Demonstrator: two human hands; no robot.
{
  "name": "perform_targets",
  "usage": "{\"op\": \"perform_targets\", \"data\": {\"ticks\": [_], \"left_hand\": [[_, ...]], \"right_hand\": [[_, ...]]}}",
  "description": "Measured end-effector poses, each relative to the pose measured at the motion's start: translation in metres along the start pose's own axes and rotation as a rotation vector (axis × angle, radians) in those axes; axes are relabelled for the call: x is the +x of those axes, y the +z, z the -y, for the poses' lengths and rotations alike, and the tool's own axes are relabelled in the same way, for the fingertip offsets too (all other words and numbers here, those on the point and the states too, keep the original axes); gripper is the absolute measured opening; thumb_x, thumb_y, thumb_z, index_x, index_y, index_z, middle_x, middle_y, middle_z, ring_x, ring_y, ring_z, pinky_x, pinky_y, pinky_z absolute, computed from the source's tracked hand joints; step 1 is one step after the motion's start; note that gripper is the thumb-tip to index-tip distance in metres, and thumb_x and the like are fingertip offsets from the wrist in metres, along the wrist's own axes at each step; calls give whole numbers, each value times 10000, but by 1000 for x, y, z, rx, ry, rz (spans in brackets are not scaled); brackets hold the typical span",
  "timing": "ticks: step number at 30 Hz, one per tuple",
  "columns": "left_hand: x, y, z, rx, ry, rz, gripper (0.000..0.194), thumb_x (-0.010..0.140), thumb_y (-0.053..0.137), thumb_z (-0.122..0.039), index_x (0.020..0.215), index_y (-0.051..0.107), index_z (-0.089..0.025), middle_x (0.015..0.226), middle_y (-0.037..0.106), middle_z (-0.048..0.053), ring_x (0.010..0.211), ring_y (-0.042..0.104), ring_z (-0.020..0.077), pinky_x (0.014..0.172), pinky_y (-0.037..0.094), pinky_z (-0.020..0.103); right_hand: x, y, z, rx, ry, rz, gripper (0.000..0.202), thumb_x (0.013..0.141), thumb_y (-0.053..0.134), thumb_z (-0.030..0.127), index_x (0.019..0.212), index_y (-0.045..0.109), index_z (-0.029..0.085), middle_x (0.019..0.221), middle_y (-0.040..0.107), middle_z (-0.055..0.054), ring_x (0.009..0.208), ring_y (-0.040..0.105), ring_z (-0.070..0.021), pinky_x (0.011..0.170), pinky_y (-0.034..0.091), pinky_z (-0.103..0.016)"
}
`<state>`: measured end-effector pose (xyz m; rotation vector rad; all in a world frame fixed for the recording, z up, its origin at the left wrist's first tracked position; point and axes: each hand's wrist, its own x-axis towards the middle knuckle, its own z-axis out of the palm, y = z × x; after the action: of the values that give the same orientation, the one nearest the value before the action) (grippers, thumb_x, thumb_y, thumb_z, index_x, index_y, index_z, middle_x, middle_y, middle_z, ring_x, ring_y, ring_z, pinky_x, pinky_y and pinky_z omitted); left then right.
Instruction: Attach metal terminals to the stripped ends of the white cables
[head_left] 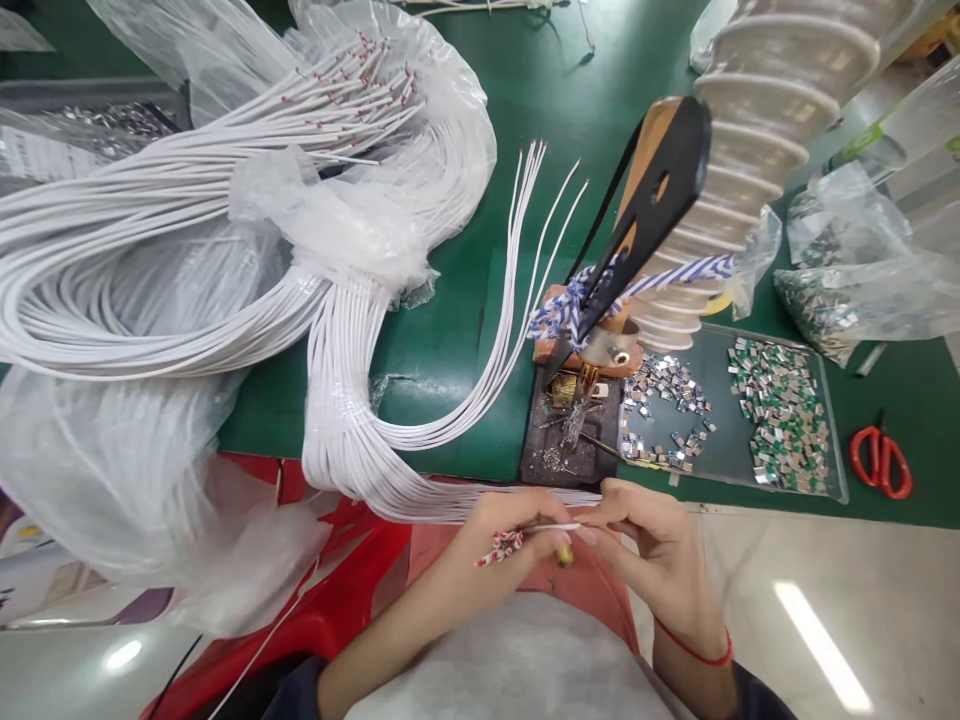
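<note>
Work in hand: a white cable [551,527], located on the near side of the connector tray [721,375], to its left. Left hand [517,520]: grip closed on the cable, with a cluster of red-and-white wire ends [501,546] emerging below the fingers. Right hand [652,535]: thumb and index finger pinched together at the cable's tip. Progress, judged: partway; the clustered ends look opened to their inner wires, while a strapped cable bundle [337,400] and a few loose strands [501,370], both left of the tray on the tabletop [450,290], appear to remain. Farther left of the tray, a big coil [150,300] shows short red tips. Metal connectors [787,420] lie loose inside the tray; none is seen fitted to a cable. Writing: a pale label [45,155], far left of the tray, is too blurred to read; no brand is legible.
</note>
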<state>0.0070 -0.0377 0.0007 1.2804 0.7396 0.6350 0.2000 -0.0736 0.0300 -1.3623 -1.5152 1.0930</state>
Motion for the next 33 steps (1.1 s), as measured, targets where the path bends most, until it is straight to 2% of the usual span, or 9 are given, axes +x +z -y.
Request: {"op": "perform_targets", "data": {"ticks": [4, 7, 14, 19, 22, 25, 28, 31, 33], "left_hand": [[6, -5, 3, 139, 206, -187, 96, 937, 684, -157, 932, 779, -171, 968, 793, 62, 890, 743, 166, 828, 575, 224], [11, -11, 3, 194, 252, -225, 135, 894, 727, -107, 954, 812, -193, 1014, 771, 55, 899, 741, 151, 811, 580, 195], [23, -17, 1, 161, 273, -110, 130, 908, 726, -130, 943, 828, -202, 951, 750, 51, 839, 719, 139, 760, 567, 193], [34, -15, 0, 124, 257, -118, 122, 922, 729, -237, 871, 818, -171, 841, 727, 53, 741, 685, 143, 672, 544, 212], [35, -18, 2, 92, 244, -101, 138, 927, 722, -244, 868, 820, -166, 868, 742, 66, 766, 700, 149, 703, 558, 221], [33, -23, 5, 99, 226, 10, 137, 928, 725, -259, 906, 835, -180, 948, 764, 86, 835, 724, 168, 784, 580, 247], [32, -28, 5, 127, 203, 107, 151, 935, 716, -271, 979, 843, -203, 997, 778, 97, 889, 735, 187, 845, 585, 265], [30, -30, 1, 119, 192, 137, 168, 945, 696, -232, 1027, 841, -209, 1013, 782, 101, 896, 740, 182, 854, 584, 250], [29, -31, -3, 122, 188, 141, 174, 944, 691, -199, 1035, 839, -205, 1021, 781, 103, 883, 742, 177, 838, 584, 241]], "right_hand": [[2, 18, 0, -114, -68, -186, 189, 898, 656, 110, 731, 635, 195, 600, 452, 65, 523, 418, -91, 496, 310, -226], [3, 30, -4, -151, -140, -277, 184, 897, 623, 84, 752, 619, 196, 614, 458, 60, 524, 411, -94, 495, 311, -229], [10, 13, -3, -190, -211, -200, 161, 881, 627, 43, 825, 659, 191, 656, 549, 29, 562, 461, -109, 504, 353, -231], [18, -3, -3, -231, -219, -152, 154, 889, 636, 60, 824, 657, 198, 672, 559, 24, 585, 493, -120, 532, 379, -247], [21, -16, -6, -225, -120, -301, 170, 921, 635, 95, 804, 636, 220, 673, 531, 38, 577, 472, -121, 533, 356, -261], [31, -33, -17, -358, -22, -493, 122, 937, 647, 172, 829, 654, 229, 711, 535, 23, 616, 479, -144, 558, 362, -282], [48, -45, -33, -563, 30, -433, 62, 925, 634, 228, 881, 678, 226, 787, 601, -13, 685, 541, -181, 632, 421, -314], [60, -47, -47, -626, 62, -377, 108, 932, 586, 227, 848, 653, 223, 860, 651, -49, 815, 606, -225, 724, 461, -345], [62, -46, -51, -634, 77, -365, 128, 935, 570, 218, 825, 634, 220, 863, 651, -49, 805, 606, -221, 729, 463, -342]]}}
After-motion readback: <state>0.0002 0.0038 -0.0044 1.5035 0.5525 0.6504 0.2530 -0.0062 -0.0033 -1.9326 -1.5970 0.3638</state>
